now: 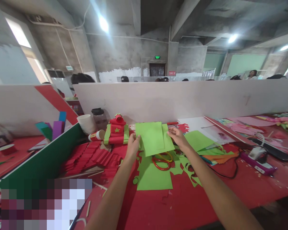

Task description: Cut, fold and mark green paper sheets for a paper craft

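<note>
In the head view, light green sheets (150, 138), paper or felt, are held up above the table, overlapping at different angles. My left hand (133, 146) pinches their left edge. Fingers of my right hand (178, 137) close on the right edge of the sheet behind. Below them, scissors with red and yellow handles (161, 165) rest on another green sheet (155, 179) lying flat. Green offcuts (193, 174) with cut-out holes are scattered beside it. Behind my left hand stands a red and green craft piece (117, 132) with a gold star.
Folded red strips (93, 158) pile up at left beside a green divider (43, 156). Paper cups (86, 124) and a dark-lidded bottle (99, 118) stand behind. On the right are a purple power strip (258, 163) and its black cable. A white partition (158, 99) closes the back.
</note>
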The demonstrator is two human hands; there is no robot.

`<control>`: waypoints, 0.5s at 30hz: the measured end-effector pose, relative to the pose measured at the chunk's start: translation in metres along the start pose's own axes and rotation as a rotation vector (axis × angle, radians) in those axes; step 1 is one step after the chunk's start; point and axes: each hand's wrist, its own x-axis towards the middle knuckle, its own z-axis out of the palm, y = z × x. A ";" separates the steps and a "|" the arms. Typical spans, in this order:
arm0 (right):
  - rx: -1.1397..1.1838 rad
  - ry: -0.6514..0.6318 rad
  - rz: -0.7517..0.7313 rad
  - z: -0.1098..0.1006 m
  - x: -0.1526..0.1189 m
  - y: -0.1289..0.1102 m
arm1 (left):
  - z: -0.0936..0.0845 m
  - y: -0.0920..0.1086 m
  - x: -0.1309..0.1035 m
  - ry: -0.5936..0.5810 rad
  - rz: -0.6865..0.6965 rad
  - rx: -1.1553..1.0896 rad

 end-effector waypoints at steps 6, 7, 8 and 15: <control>0.063 -0.131 0.039 0.007 -0.004 -0.001 | 0.003 -0.006 0.000 -0.105 -0.031 0.039; 0.059 -0.155 0.049 0.007 -0.004 -0.002 | 0.002 -0.007 0.001 -0.097 -0.014 0.052; 0.047 -0.188 0.063 0.005 -0.003 -0.003 | 0.002 -0.007 0.002 -0.088 0.009 0.064; -0.630 0.074 0.163 -0.071 0.000 -0.016 | -0.008 -0.008 0.006 -0.154 0.133 0.439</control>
